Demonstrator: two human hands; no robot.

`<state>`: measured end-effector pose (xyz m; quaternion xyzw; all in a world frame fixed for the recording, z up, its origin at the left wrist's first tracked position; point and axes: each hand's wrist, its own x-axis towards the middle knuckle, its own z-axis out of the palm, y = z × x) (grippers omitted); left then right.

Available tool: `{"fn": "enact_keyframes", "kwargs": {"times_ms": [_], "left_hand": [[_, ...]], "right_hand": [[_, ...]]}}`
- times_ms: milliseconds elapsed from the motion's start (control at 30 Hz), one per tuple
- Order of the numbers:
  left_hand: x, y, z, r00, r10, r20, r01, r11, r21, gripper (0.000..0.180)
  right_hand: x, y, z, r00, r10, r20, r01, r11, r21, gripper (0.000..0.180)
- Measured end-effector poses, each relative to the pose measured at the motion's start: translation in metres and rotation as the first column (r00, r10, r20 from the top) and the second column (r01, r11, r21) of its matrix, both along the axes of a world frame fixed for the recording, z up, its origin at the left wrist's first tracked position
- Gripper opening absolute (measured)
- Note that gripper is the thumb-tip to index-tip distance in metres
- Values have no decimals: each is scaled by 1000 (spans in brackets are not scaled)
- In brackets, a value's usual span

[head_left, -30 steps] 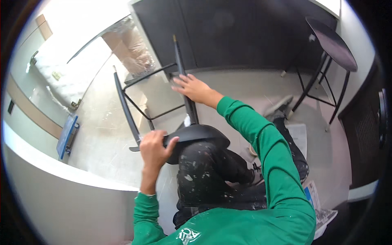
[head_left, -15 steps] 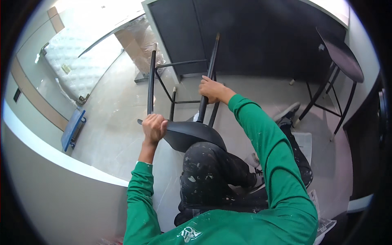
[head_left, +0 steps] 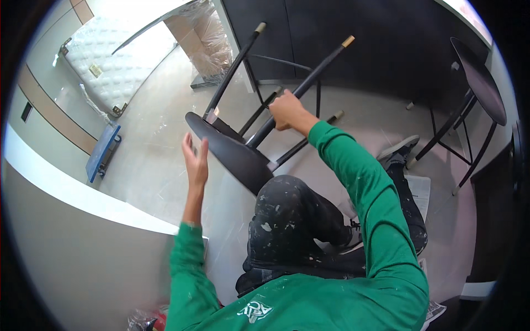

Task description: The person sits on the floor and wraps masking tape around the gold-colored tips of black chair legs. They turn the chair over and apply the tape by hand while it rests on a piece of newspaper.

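Since half a second ago the bar stool (head_left: 227, 144) has swung round, its upper end tipping over to the right, and my left hand (head_left: 195, 163) has come off it. Those left fingers are stretched out and gripping nothing, just beside the rim of the black seat (head_left: 243, 165); the hand is a little blurred, so I can't be sure whether my thumb brushes that rim. My right hand (head_left: 290, 110) is clenched round one black leg (head_left: 321, 67), with its gold-coloured tip (head_left: 348, 41) up and to the right of my knuckles. So the bar stool is tilted, the seat below and to the left of my right fingers, its lower edge at my white-spotted knee (head_left: 284, 207). Another leg, with a pale tip (head_left: 260, 27), rises above and to the right of my left fingers. Well to the right of my right fingers stands a second bar stool (head_left: 477, 83), and beyond them is a dark cabinet front (head_left: 381, 49). Well to the left of my left fingers is a blue wheeled dolly (head_left: 103, 153)
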<state>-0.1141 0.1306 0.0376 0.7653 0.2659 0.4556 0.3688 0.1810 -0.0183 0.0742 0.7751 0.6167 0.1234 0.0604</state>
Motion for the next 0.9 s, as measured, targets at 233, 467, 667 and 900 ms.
{"fn": "enact_keyframes", "kwargs": {"times_ms": [233,467,667,900], "left_hand": [[-36,-40,-11,965,198,172,-160,964,-211,39],[-50,34,-42,947,187,260,-117,958,-262,32],[-36,32,-38,939,184,290,-104,957,-272,34],[-64,39,-30,963,187,193,-134,957,-258,39]], "right_hand": [[-74,25,14,979,36,-203,-20,997,79,47],[-36,-47,51,974,187,-124,-139,937,322,66],[45,-171,70,951,-259,-167,305,870,386,72],[15,-202,70,966,-207,-158,254,878,406,73]]}}
